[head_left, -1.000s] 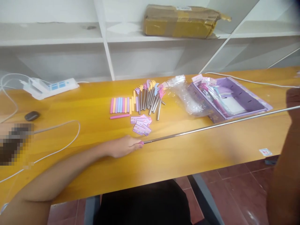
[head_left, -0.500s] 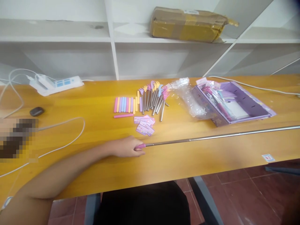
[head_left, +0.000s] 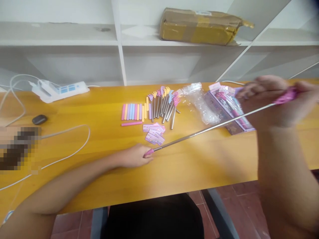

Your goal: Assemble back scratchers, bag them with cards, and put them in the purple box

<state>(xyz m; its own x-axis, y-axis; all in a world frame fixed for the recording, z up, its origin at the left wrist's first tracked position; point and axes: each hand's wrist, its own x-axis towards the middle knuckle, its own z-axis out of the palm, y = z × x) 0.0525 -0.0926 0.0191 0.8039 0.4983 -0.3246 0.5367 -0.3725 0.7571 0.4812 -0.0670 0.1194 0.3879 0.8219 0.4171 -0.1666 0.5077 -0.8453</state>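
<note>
A telescopic back scratcher (head_left: 191,135) is drawn out long, its metal rod slanting up to the right over the table. My left hand (head_left: 136,156) is closed around its pink handle, low above the wood. At the far end, my right hand (head_left: 276,103) has the pink claw head (head_left: 286,96) between thumb and palm, with its fingers partly curled. Beyond the rod lies a bunch of shorter back scratchers (head_left: 164,103) with coloured claw heads. Left of them are pastel handle sleeves (head_left: 132,111) in a row, and small printed cards (head_left: 155,133) lie below.
A purple box (head_left: 225,114) with packaged items stands behind my right hand, partly hidden. Clear plastic bags (head_left: 203,103) lie beside it. A power strip (head_left: 62,91), cables and a small black object (head_left: 39,119) are on the left. A taped carton (head_left: 199,26) sits on the shelf.
My right hand has come into view at the right, at the claw head. The rod's far end has swung up and its head now shows. My left hand has stayed nearly in place.
</note>
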